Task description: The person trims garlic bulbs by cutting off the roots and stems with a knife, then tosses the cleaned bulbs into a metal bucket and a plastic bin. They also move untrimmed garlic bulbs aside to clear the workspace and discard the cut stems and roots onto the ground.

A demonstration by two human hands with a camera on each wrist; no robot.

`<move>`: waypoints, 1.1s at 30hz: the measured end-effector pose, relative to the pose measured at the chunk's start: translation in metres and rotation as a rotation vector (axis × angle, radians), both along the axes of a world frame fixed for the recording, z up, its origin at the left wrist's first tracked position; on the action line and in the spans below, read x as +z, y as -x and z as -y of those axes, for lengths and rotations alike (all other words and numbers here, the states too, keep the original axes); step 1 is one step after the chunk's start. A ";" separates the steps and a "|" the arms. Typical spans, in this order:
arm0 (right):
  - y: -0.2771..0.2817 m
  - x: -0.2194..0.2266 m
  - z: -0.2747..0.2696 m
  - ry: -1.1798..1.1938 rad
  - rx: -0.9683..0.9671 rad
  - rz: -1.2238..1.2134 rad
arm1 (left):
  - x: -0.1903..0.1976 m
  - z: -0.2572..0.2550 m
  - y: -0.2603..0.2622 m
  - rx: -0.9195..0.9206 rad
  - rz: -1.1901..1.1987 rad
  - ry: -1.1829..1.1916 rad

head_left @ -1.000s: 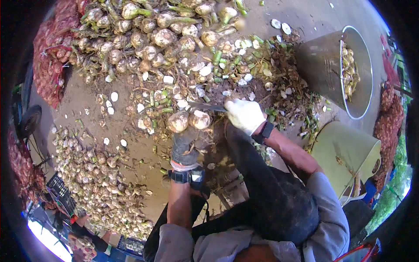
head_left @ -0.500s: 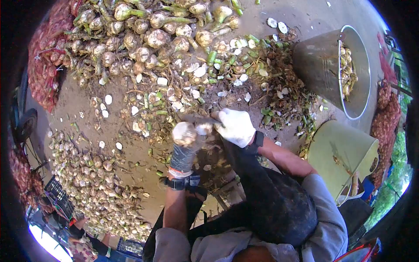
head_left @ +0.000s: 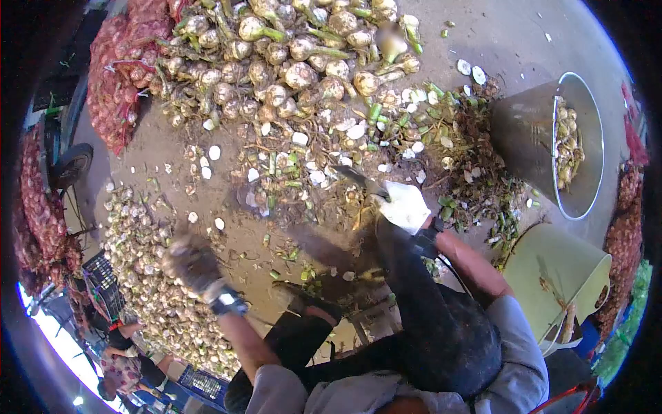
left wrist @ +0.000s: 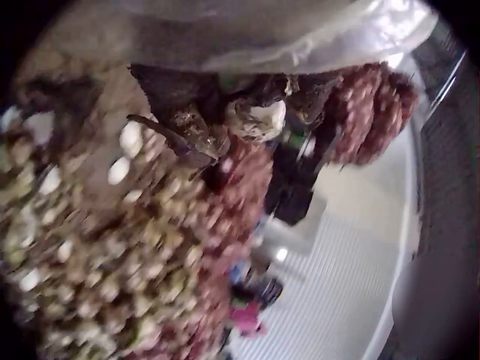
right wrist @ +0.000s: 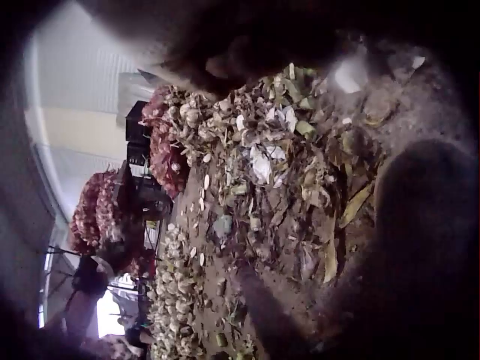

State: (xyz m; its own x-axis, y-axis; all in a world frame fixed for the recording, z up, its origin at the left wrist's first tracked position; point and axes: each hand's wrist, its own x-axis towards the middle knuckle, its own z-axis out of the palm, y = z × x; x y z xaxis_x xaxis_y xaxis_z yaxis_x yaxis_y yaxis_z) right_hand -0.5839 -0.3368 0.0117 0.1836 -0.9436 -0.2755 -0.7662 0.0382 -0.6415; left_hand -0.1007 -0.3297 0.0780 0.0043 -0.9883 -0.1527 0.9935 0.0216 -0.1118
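Note:
My left hand (head_left: 193, 265), in a dark, dirty glove, is blurred over the heap of small trimmed garlic bulbs (head_left: 148, 276) on the left. In the left wrist view its gloved fingers (left wrist: 176, 94) hold a garlic bulb (left wrist: 255, 120) with a white cut face. In a white glove, my right hand (head_left: 405, 207) grips a knife (head_left: 355, 176) by the handle near my right knee. The blade points up and left over littered trimmings (head_left: 317, 176). In the right wrist view the hand is mostly dark.
A large pile of garlic with stalks (head_left: 296, 72) lies ahead. On the right stand a tilted metal bucket (head_left: 524, 138) with garlic inside and a pale green tub (head_left: 552, 269). Red net sacks (head_left: 114, 90) line the left. Another person (head_left: 127, 366) is at the lower left.
My left hand has swung left, away from the knife, to the trimmed heap; earlier it held two garlic bulbs beside the blade. The right hand keeps the knife. The head view has shifted slightly.

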 end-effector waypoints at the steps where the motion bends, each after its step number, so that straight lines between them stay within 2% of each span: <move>1: 0.004 -0.009 -0.002 0.009 -0.006 0.006 | -0.005 -0.014 -0.065 0.069 0.123 0.006; 3: 0.003 -0.019 -0.003 0.028 -0.115 0.038 | 0.019 -0.007 -0.080 0.489 0.352 -0.675; 4: 0.001 -0.017 -0.003 0.031 -0.163 0.110 | 0.006 -0.003 -0.095 0.333 0.737 -0.730; 5: -0.002 -0.020 -0.006 0.001 -0.193 0.145 | -0.009 0.010 -0.083 0.158 1.423 -0.531; 6: -0.006 -0.018 -0.006 -0.024 -0.193 0.158 | 0.008 0.039 -0.001 0.288 1.310 -0.520; 7: -0.009 -0.015 -0.005 -0.047 -0.191 0.167 | 0.008 0.066 0.032 0.177 1.437 -0.433; 8: -0.012 -0.019 -0.007 -0.054 -0.195 0.174 | 0.017 0.093 0.087 0.083 1.615 -0.310; 9: -0.015 -0.016 -0.008 -0.088 -0.208 0.179 | -0.005 0.121 0.111 0.043 1.766 -0.222; 10: -0.016 -0.012 -0.008 -0.112 -0.215 0.177 | -0.024 0.153 0.132 -0.055 1.429 -0.059; 11: -0.016 -0.009 -0.010 -0.138 -0.226 0.176 | -0.046 0.188 0.160 -0.083 1.622 0.089; 12: -0.014 -0.007 -0.011 -0.161 -0.218 0.189 | -0.039 0.204 0.206 0.071 1.896 0.262; 13: -0.013 -0.005 -0.014 -0.158 -0.222 0.180 | -0.022 0.230 0.234 -0.102 2.346 0.283; 14: -0.011 -0.002 -0.016 -0.180 -0.256 0.187 | -0.035 0.249 0.246 -0.374 1.984 0.032; 15: -0.009 -0.001 -0.017 -0.203 -0.288 0.196 | -0.048 0.259 0.245 -0.373 1.978 0.031; 17: -0.006 -0.006 -0.018 -0.238 -0.314 0.181 | -0.077 0.269 0.228 -0.459 3.145 0.303; 18: -0.004 -0.008 -0.017 -0.234 -0.339 0.184 | -0.085 0.262 0.217 -0.130 2.962 0.434; 19: -0.004 -0.011 -0.017 -0.233 -0.367 0.190 | -0.094 0.254 0.209 -0.144 2.967 0.436; 21: -0.007 -0.019 -0.013 -0.223 -0.360 0.228 | -0.089 0.221 0.196 -0.243 3.120 0.391; 22: -0.010 -0.023 -0.008 -0.171 -0.308 0.181 | -0.088 0.202 0.186 -0.261 2.896 0.274; 23: -0.015 -0.025 -0.004 -0.123 -0.261 0.134 | -0.092 0.182 0.176 -0.279 2.901 0.270; 24: -0.021 -0.026 0.003 -0.171 -0.209 0.045 | -0.095 0.160 0.168 -0.283 2.828 0.337; 25: -0.028 -0.025 0.007 -0.120 -0.183 0.012 | -0.098 0.139 0.161 -0.286 2.751 0.398; 26: -0.036 -0.021 0.013 -0.094 -0.143 0.002 | -0.086 0.119 0.164 -0.306 2.749 0.396; 28: -0.046 -0.007 0.021 -0.018 -0.054 -0.020 | -0.054 0.083 0.189 -0.639 2.403 -0.027; 29: -0.050 0.002 0.025 0.033 -0.001 -0.030 | -0.053 0.067 0.193 -0.652 2.397 -0.024; 31: -0.055 0.024 0.029 0.028 0.029 -0.018 | -0.051 0.046 0.199 -0.707 1.872 -0.265; 32: -0.057 0.027 0.027 0.134 0.046 0.008 | -0.032 0.048 0.206 -0.833 1.740 -0.254; 33: -0.059 0.028 0.026 0.240 0.062 0.034 | -0.022 0.043 0.209 -0.835 1.738 -0.254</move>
State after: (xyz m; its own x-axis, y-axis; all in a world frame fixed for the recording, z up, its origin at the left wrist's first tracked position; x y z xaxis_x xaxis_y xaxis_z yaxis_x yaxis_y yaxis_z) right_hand -0.5254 -0.3627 0.0397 0.2481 -0.9680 -0.0379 -0.7403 -0.1642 -0.6519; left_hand -0.3100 -0.3725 0.0565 -0.1002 -0.7803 -0.6174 -0.2336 -0.5847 0.7769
